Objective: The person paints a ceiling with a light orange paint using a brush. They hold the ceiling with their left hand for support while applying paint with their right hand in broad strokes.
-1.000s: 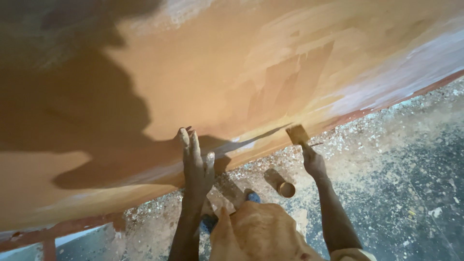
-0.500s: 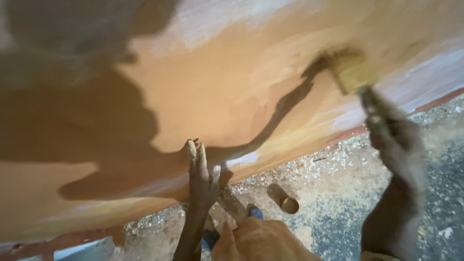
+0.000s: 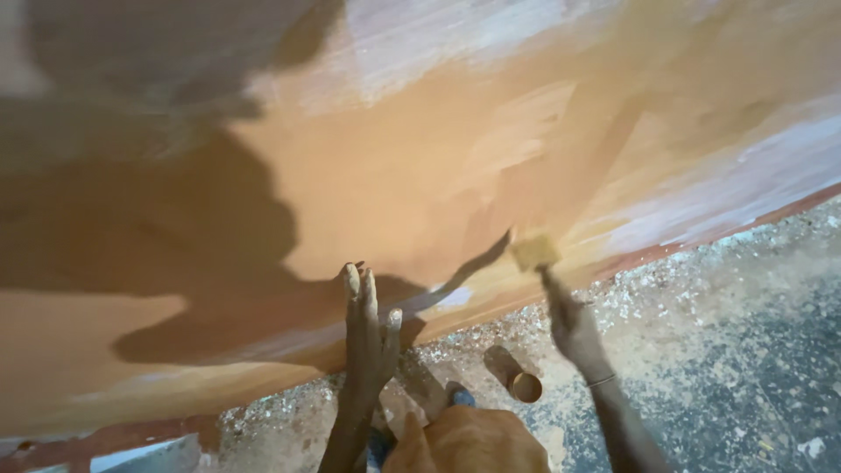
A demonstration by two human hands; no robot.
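A large curved orange-brown painted surface (image 3: 420,175) fills most of the head view, with pale whitish patches at the top and right. My left hand (image 3: 366,337) lies flat against its lower part, fingers together and pointing up. My right hand (image 3: 574,328) grips the handle of a paintbrush (image 3: 534,252), whose paint-loaded bristles touch the surface near its lower edge. A small round can (image 3: 524,386) stands on the ground between my two arms.
Speckled grey ground (image 3: 727,350), spattered with paint and grit, runs along the lower right. My knee in orange-brown cloth (image 3: 469,442) sits at the bottom centre. A dark shadow (image 3: 175,236) covers the left of the surface.
My right hand has swung the brush down from high on the right back to the lower edge of the surface. My left hand has stayed pressed in place.
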